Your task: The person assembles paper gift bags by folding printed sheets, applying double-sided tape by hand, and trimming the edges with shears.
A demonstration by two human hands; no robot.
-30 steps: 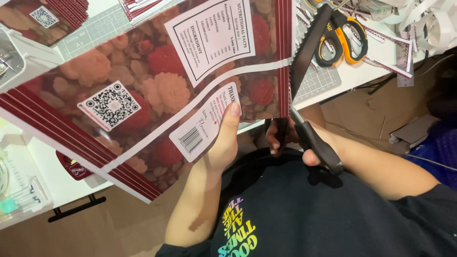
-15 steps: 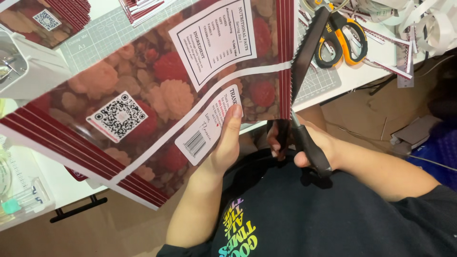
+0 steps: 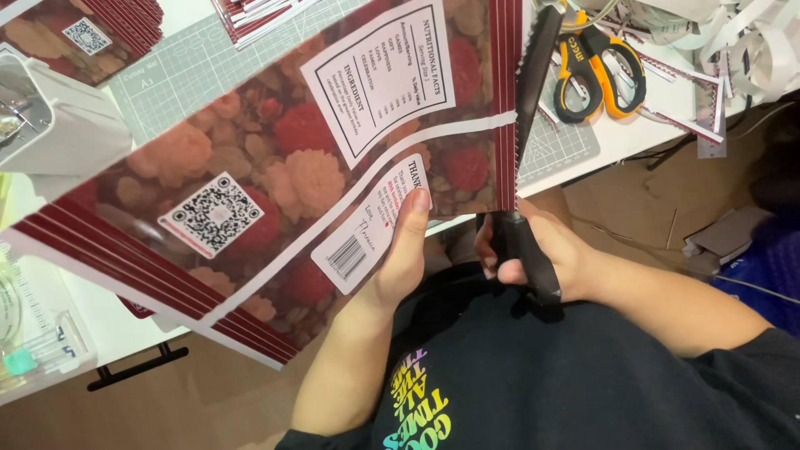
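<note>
At the far left a white boxy device (image 3: 62, 125) stands on the white table (image 3: 108, 329), with a clear plastic case (image 3: 37, 354) lying near the table's front edge below it. A green cutting mat (image 3: 192, 71) covers the table behind, and a stack of dark red printed sheets (image 3: 92, 29) rests at the top left corner. Held up in front of all this is the large printed sheet (image 3: 275, 167): a glossy page with a blurred pattern of red and peach flowers, dark red stripes along its left and right borders, a white curved band sweeping across it, a square code patch, a white framed text panel and a smaller white label with a barcode. The left hand (image 3: 404, 250) is clenched on the sheet's lower edge, thumb pressed flat on the barcode label. Just to the right, the right hand (image 3: 533, 246) is closed around the handles of the black scissors (image 3: 529, 108), whose long blades run up along the sheet's striped right edge. Farther right, orange-and-black scissors (image 3: 600, 71) lie on the mat, beside a heap of white paper strips (image 3: 725, 42) at the table's right end.
</note>
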